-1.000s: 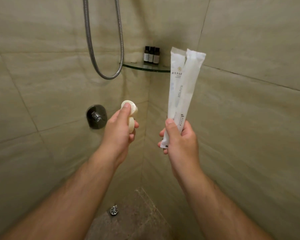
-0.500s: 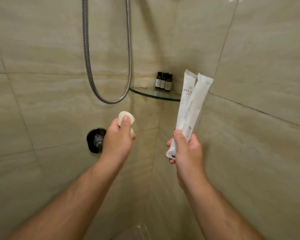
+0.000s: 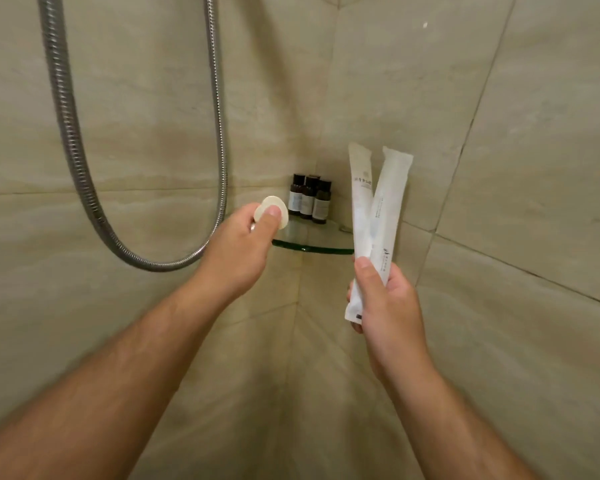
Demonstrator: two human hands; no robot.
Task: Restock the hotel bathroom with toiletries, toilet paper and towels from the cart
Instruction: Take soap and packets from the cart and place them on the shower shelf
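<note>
Fingers (image 3: 244, 216) of our left hand (image 3: 238, 251) curl behind a small round soap disc (image 3: 270, 203), and the thumb presses its near face, so the disc is pinched upright. We hold it just beside the left end of the glass corner shelf (image 3: 312, 250), at about shelf height. We judge this grip suits setting the disc flat on the glass.

Our right hand (image 3: 385, 306) grips two long white packets (image 3: 362, 209) near their lower ends, thumb (image 3: 367, 271) across the front. The packets stand upright and splay apart at the top, in front of the shelf's right end. We judge they are parked there, clear of the left hand's path.

Three dark bottles (image 3: 309, 199) stand together in the shelf's back corner, leaving bare glass in front. A shower hose (image 3: 70, 133) loops down the left wall.

Limits of view:
- The left hand covers the shelf's left end.
- Print on the packets and bottle labels is too small to read.
- We cannot tell whether a second piece sits behind the disc.
- Cart, towels and toilet paper are out of view.
</note>
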